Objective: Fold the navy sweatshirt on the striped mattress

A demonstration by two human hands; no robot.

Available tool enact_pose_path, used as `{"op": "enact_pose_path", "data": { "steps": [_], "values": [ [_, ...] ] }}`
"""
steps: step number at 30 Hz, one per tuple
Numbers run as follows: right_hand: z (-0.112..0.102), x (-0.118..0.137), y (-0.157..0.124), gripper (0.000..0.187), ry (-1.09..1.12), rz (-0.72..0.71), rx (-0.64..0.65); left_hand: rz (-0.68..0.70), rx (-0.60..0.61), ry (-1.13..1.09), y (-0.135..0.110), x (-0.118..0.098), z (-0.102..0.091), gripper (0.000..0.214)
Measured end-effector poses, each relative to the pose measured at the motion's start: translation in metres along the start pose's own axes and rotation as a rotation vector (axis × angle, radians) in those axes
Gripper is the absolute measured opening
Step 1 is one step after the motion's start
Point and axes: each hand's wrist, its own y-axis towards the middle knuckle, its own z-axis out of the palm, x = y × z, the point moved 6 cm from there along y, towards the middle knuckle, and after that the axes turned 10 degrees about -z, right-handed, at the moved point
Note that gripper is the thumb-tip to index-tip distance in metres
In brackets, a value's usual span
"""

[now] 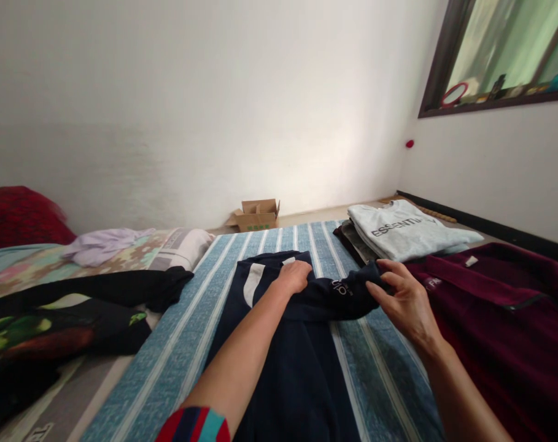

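A dark navy shirt [301,362] with white markings lies spread on a blue striped bed cover [182,344] in front of me. My left hand [293,276] rests closed on the shirt near its collar, pressing the fabric down. My right hand [403,301] grips the shirt's right sleeve, which is pulled inward across the body, fingers curled round the cloth.
A folded grey sweatshirt [403,230] tops a small stack at the far right. A maroon garment [504,319] lies on the right. Black printed clothes [76,313] and a lilac garment [104,242] sit on the left. A cardboard box [256,215] stands by the wall.
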Motion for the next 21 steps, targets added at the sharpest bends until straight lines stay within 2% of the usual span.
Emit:
{"op": "enact_pose_path", "data": {
  "steps": [3,6,12,17,19,21],
  "values": [
    [-0.007,0.013,0.005,0.029,-0.066,-0.067,0.054,-0.029,0.035,-0.003,0.012,0.014,0.009,0.037],
    [-0.008,0.019,0.008,0.03,-0.129,-0.076,0.115,-0.039,0.058,-0.032,0.019,0.023,0.015,0.031],
    [-0.018,0.033,0.01,0.036,-0.198,-0.041,0.172,-0.109,-0.006,-0.202,0.027,0.043,0.016,0.017],
    [-0.034,0.029,0.007,0.041,-0.398,0.221,0.022,-0.186,-0.085,-0.288,0.021,0.054,0.022,0.015],
    [-0.035,0.022,0.005,0.041,-0.52,0.318,0.04,-0.209,-0.127,-0.286,0.015,0.053,0.024,0.014],
    [-0.034,0.015,0.004,0.038,-0.623,0.37,0.12,-0.232,-0.154,-0.272,0.01,0.05,0.025,0.015]
  ]
}}
